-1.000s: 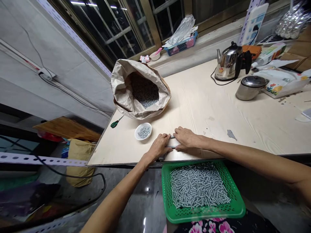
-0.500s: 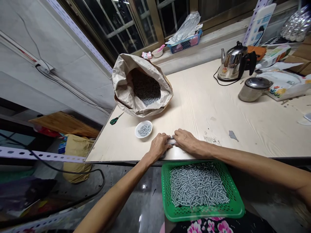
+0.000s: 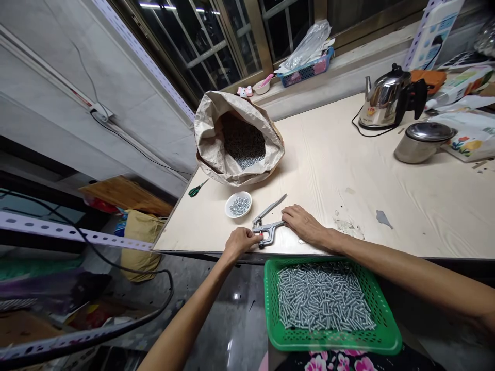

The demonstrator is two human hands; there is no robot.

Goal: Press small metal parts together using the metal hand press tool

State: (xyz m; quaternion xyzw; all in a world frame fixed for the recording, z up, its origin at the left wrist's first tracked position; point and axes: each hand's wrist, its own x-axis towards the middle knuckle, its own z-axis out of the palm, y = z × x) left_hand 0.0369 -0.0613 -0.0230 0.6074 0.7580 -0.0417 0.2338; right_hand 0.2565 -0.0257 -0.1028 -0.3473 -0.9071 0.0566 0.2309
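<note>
Green basket [image 3: 271, 304] of screws [image 3: 327, 296] nearest, just below the table edge. Pliers [image 3: 270, 226] lie flat on the table [image 3: 328, 154] just beyond, handles spread, upper handle free. Left hand [image 3: 240, 241]: fingertips bunched close together at the red bit of the pliers' head, can't tell if they grip it or a small part. Right hand [image 3: 303, 220]: fingers curled over the lower handle's end. White bowl [image 3: 238, 213] of screws near the pliers, then scissors [image 3: 195, 191], then open paper sack [image 3: 209, 123], part-filled
</note>
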